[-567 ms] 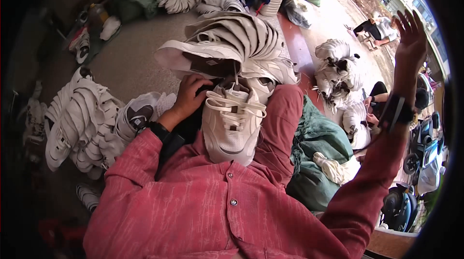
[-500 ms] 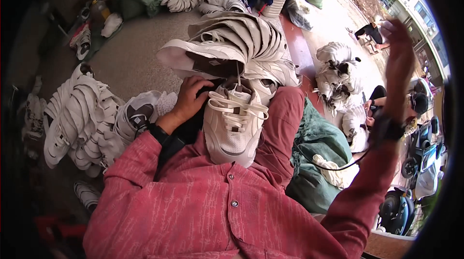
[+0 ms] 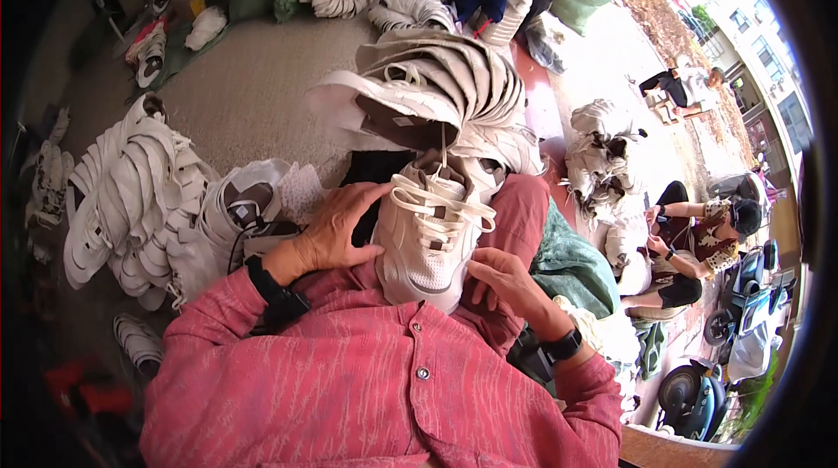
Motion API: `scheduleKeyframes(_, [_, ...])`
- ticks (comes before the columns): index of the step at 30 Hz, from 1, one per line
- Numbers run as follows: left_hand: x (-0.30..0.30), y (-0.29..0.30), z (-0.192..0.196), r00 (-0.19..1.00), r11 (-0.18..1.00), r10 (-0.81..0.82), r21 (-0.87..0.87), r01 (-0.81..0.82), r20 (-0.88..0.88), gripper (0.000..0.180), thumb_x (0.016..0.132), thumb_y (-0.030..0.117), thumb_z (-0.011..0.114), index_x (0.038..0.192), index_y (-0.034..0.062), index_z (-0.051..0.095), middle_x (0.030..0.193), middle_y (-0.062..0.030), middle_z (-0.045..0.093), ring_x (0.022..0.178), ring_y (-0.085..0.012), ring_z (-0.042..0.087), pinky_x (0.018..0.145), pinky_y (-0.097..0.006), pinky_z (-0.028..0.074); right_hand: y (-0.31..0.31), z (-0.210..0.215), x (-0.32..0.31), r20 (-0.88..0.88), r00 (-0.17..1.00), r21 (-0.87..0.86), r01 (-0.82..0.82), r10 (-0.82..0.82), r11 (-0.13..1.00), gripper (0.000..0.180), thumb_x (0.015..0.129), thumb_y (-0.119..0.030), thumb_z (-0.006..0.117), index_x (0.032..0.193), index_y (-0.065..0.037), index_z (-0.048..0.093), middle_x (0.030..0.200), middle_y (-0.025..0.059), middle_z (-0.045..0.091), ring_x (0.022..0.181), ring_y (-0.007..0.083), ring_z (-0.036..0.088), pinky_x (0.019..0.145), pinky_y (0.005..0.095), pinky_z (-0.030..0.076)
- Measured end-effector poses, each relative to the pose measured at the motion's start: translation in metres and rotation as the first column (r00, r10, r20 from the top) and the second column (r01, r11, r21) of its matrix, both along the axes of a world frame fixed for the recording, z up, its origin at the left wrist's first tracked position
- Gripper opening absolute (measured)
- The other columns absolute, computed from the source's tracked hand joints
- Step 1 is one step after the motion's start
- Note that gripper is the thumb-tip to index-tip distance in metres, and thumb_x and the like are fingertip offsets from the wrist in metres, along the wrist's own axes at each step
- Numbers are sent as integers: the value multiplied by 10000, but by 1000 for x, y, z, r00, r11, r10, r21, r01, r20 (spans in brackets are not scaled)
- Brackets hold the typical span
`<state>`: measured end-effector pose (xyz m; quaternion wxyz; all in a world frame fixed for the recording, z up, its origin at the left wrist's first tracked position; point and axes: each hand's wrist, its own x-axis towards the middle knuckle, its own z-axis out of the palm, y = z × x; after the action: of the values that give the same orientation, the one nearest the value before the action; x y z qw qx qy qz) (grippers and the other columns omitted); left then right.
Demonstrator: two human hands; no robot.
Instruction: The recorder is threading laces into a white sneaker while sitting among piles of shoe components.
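Observation:
A white sneaker upper (image 3: 429, 250), toe toward me, rests on my lap with pale laces (image 3: 441, 202) through its eyelets. My left hand (image 3: 336, 228) lies along its left side, thumb and fingers spread apart. Beside the toe at the lower right is my right hand (image 3: 506, 285), its thumb and fingertips pinched together close against the upper's edge. Whatever sits in that pinch is too small to make out. Behind the upper, a nested stack of similar uppers (image 3: 454, 75) leans outward, joined to it by a lace or cord.
More stacked uppers (image 3: 131, 197) stand on the floor to my left. A green sack (image 3: 576, 267) lies by my right knee. Another heap of uppers (image 3: 602, 149) is at the right, near a seated person (image 3: 698, 237). Someone else works with uppers at the top.
My right hand has come down from its raised position at the right to the upper's toe. The left hand has moved nearer, onto the upper's left side.

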<state>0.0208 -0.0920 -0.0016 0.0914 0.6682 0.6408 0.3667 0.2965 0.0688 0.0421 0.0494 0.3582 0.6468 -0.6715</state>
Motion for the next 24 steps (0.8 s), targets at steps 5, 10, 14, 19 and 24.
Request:
scheduleKeyframes(5, [9,14,7,999,987,-29,156,34,-32,667,795,401,737,1290,12,516,1259,-171,508,1146,-349,519,959,-398,445,8,-18,3,-270,929,-336,156,-254,929,182,906,-182,538,927,-13,602,713,53,634,549,118,567,453,228,408])
scheduleKeyframes(10, [-14,34,34,942,998,-34,57,16,334,500,887,365,657,1198,-15,563,1149,-198,593,1082,-345,572,930,-370,457,22,-4,-30,-305,826,-771,78,-474,632,226,909,-251,538,942,-49,633,766,64,673,625,158,621,450,263,442])
scheduleKeyframes(14, [-36,35,78,961,919,275,304,-253,-29,433,739,149,779,1121,35,610,1063,-163,606,1009,-327,592,846,-372,482,13,-11,-40,-374,770,-831,-31,-517,556,375,945,-354,538,1122,-30,604,991,94,693,814,233,659,700,338,530])
scheduleKeyframes(19, [-53,30,111,729,780,563,541,-315,-388,855,607,146,851,1367,120,459,1189,-143,541,1126,-336,493,969,-431,373,13,-29,-49,-281,776,-882,23,-565,471,484,964,-335,547,1316,-5,502,1326,137,564,1186,296,566,1050,435,417])
scheduleKeyframes(24, [-67,62,129,877,873,401,399,-279,-264,647,709,245,802,1297,152,549,1060,-151,651,958,-336,626,783,-421,498,-14,-17,-65,-417,792,-549,172,-447,818,291,940,-159,606,1168,22,594,1047,91,678,856,185,680,771,316,567])
